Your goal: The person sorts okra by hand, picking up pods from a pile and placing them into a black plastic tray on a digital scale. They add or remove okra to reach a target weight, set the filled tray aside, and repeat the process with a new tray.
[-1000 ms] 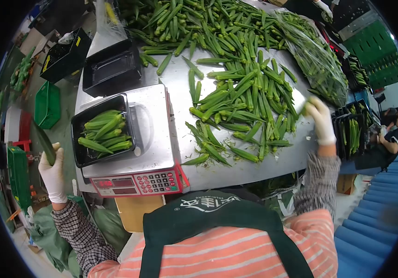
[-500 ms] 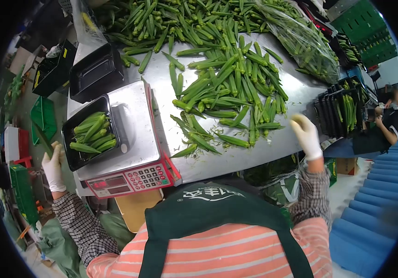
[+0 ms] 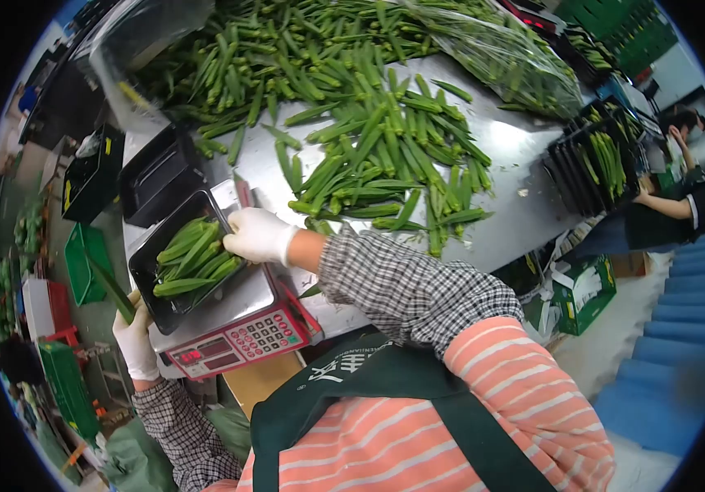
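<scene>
A black tray (image 3: 164,316) of okra (image 3: 194,258) sits tilted on the metal plate of a red-and-white scale (image 3: 241,340). My right hand (image 3: 258,235), in a white glove, is closed at the tray's right rim; its fingertips are partly hidden, so what it grips cannot be made out for certain. My left hand (image 3: 135,336), also gloved, is at the tray's lower left side, closed on a long okra pod (image 3: 112,284) that points up and left. A large okra pile (image 3: 385,148) spreads over the metal table (image 3: 328,246).
An empty black tray (image 3: 158,176) lies behind the scale. At the back right are a clear bag of okra (image 3: 508,61) and stacked black trays (image 3: 582,164). Another person (image 3: 689,209) stands at the right. Green crates (image 3: 84,262) are on the left.
My right hand has come left across the table to the tray's right rim. The left hand still holds its pod beside the tray. The view has shifted somewhat.
</scene>
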Action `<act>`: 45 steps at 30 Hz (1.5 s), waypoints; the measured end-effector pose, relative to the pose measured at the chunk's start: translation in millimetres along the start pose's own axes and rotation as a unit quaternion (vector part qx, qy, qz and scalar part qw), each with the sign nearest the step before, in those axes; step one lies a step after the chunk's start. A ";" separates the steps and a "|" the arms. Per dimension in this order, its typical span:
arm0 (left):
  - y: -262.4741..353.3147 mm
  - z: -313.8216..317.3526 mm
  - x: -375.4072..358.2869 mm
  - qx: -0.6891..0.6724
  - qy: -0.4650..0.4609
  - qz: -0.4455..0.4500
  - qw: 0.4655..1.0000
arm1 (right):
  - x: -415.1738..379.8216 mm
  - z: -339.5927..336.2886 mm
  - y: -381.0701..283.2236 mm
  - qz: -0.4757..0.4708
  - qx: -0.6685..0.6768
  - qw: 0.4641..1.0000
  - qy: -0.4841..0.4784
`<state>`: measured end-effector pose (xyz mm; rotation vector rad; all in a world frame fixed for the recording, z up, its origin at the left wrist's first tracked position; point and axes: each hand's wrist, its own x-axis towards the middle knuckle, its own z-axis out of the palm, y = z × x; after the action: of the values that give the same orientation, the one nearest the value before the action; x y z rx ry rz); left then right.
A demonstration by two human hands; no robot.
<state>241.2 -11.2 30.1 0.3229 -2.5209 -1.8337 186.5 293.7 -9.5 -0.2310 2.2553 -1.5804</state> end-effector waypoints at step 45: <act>10.7 117.0 255.4 0.597 -0.177 0.274 0.732 | -432.3 -225.1 252.1 0.279 0.158 0.687 0.652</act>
<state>-25.3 58.5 -26.0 -0.7957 -3.1219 0.1122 513.9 727.1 -86.8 2.0765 2.2399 -1.8919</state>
